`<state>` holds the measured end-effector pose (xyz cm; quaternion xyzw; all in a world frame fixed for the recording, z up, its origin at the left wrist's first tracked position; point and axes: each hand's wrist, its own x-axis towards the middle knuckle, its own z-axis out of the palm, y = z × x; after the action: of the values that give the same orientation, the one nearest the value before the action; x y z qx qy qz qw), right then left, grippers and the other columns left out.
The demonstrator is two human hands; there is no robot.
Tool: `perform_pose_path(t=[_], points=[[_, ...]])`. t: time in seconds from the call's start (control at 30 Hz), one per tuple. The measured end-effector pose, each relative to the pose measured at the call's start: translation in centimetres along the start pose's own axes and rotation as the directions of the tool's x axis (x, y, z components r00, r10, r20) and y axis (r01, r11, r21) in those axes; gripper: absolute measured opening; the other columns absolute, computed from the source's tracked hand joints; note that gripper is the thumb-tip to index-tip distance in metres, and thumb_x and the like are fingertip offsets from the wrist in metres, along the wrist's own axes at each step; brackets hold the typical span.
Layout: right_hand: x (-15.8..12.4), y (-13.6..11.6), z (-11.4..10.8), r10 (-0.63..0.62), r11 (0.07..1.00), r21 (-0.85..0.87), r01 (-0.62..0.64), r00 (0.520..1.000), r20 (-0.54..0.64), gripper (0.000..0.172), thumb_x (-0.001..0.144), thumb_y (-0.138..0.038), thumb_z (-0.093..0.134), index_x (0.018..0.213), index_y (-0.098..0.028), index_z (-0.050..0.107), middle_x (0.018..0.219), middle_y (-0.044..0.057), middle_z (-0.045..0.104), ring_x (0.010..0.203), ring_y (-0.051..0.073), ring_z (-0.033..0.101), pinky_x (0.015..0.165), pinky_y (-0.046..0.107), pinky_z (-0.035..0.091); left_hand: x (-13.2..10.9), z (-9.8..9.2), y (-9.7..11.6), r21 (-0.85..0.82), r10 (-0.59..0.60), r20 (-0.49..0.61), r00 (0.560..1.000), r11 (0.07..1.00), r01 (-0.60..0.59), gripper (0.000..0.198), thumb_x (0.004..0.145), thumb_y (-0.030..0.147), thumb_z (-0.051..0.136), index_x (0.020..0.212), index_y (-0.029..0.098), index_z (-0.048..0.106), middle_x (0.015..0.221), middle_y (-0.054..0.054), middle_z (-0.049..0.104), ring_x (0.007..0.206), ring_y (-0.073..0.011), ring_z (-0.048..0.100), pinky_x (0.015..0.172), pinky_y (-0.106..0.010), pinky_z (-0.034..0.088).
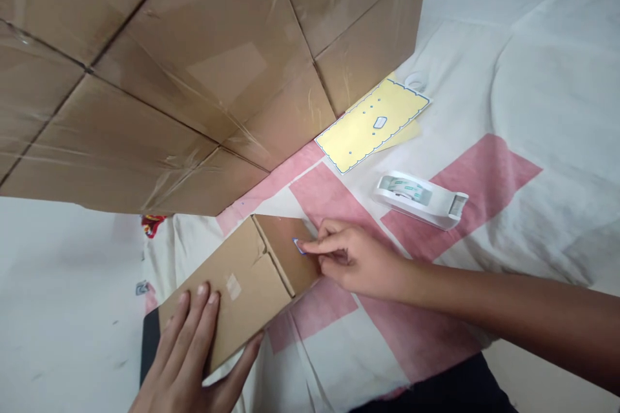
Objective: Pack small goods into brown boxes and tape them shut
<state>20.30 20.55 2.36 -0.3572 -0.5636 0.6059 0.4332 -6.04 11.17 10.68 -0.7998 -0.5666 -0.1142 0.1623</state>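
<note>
Currently, the small cardboard box [261, 290] is on the pink-and-white cloth [397, 348], near the wrapped cartons [184, 64]; the left hand [181, 364] spreads thumb from fingers over it, while the right hand [365, 264] touches a blue-edged label [296, 244] at its end, pinching or merely pressing, I cannot tell.

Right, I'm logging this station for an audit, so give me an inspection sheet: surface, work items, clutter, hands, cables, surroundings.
Surface: pink-and-white cloth, wrinkled.
Work items: small cardboard box, tape patch on top; blue-edged piece at its end panel.
Clutter: yellow sheet, white tape dispenser, round white item unclear.
Hands: left hand, fingers on the box top, thumb by its near edge; right hand, fingertip at the blue-edged piece.
Cables: nothing seen.
Surroundings: large cardboard stack beyond the box.
</note>
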Motion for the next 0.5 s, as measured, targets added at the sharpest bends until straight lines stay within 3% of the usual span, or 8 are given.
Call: perform_pose_path(t=[0.3, 0.4, 0.43, 0.5], points=[[0.0, 0.0, -0.4, -0.006, 0.997, -0.077, 0.009, 0.999, 0.036, 0.048, 0.086, 0.0, 0.05, 0.114, -0.024, 0.079, 0.097, 0.004, 0.054, 0.087, 0.014, 0.058, 0.078, 0.028, 0.049, 0.0, 0.0, -0.3, 0.01, 0.039, 0.019, 0.999, 0.999, -0.039, 0.082, 0.081, 0.036, 0.078, 0.154, 0.02, 0.043, 0.147, -0.011, 0.059, 0.139, -0.0329, 0.052, 0.12, -0.046, 0.039], [0.3, 0.2, -1.5, -0.038, 0.993, -0.102, 0.057, 0.983, 0.18, 0.047, 0.086, -0.014, 0.063, 0.131, -0.028, 0.071, 0.128, 0.007, 0.057, 0.108, 0.019, 0.061, 0.092, 0.033, 0.05, -0.1, 0.0, -1.3, -0.02, 0.041, 0.032, 0.999, 0.999, -0.04, 0.083, 0.081, 0.041, 0.076, 0.155, 0.024, 0.041, 0.148, -0.009, 0.058, 0.139, -0.0329, 0.053, 0.12, -0.048, 0.04], [0.3, 0.1, -1.9, -0.058, 0.988, -0.123, 0.09, 0.968, 0.245, 0.062, 0.084, -0.022, 0.071, 0.144, -0.029, 0.06, 0.147, 0.009, 0.047, 0.123, 0.024, 0.057, 0.099, 0.036, 0.048, -0.1, 0.1, -1.9, -0.052, 0.06, 0.034, 0.998, 0.997, -0.058, 0.084, 0.08, 0.043, 0.077, 0.154, 0.025, 0.042, 0.147, -0.008, 0.059, 0.137, -0.0328, 0.054, 0.12, -0.047, 0.041], [0.2, -0.3, -2.5, -0.102, 0.966, -0.183, 0.183, 0.918, 0.384, 0.109, 0.074, -0.036, 0.083, 0.164, -0.03, 0.022, 0.17, 0.011, 0.015, 0.15, 0.034, 0.031, 0.114, 0.043, 0.037, -0.3, 0.9, -3.5, -0.142, 0.091, -0.001, 0.996, 0.986, -0.09, 0.078, 0.077, 0.045, 0.079, 0.147, 0.028, 0.052, 0.14, -0.006, 0.066, 0.131, -0.032, 0.06, 0.119, -0.046, 0.043]])
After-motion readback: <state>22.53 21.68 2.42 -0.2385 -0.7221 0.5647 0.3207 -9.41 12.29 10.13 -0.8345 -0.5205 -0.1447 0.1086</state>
